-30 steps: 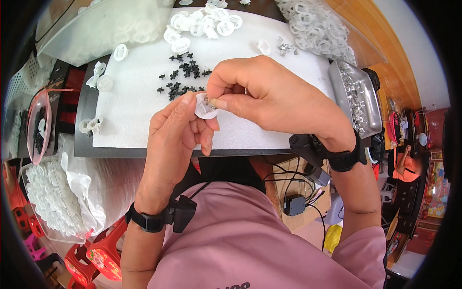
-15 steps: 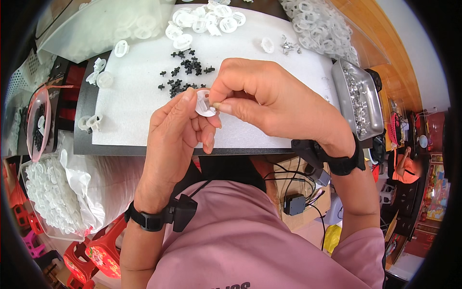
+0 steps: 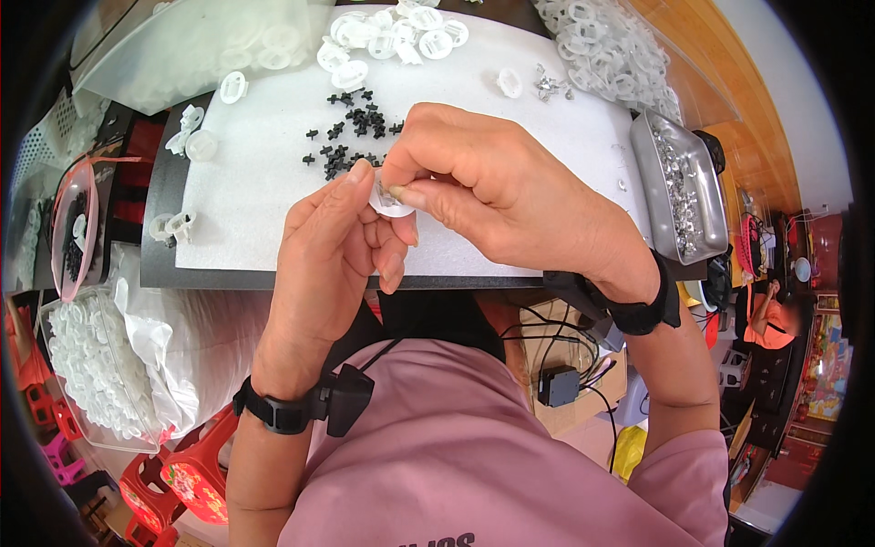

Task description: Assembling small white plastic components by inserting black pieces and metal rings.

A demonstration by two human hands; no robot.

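My left hand (image 3: 330, 239) grips a small round white plastic part (image 3: 389, 209) between thumb and fingers, above the near half of the white foam sheet (image 3: 237, 228). Over that part, the thumb and forefinger of my right hand (image 3: 510, 187) are pinched together at its inner side. Something small and greyish shows at those fingertips; its kind is too hidden to make out. Just beyond my hands lie several small black cross-shaped plastic pieces (image 3: 366, 121), partly covered by my fingers. Farther back is a heap of similar round white parts (image 3: 383, 44).
At the right edge stands a metal tray (image 3: 706, 214) of shiny small metal pieces. A few metal clips (image 3: 548, 84) and a single white part (image 3: 509, 83) lie at the back right. Clear bins (image 3: 109, 91) of white parts flank the table; a pink-rimmed basket (image 3: 64, 273) is at left.
My right hand's fingertips have moved slightly left and farther over the round white part, covering more of it. My left hand keeps its hold almost in place.
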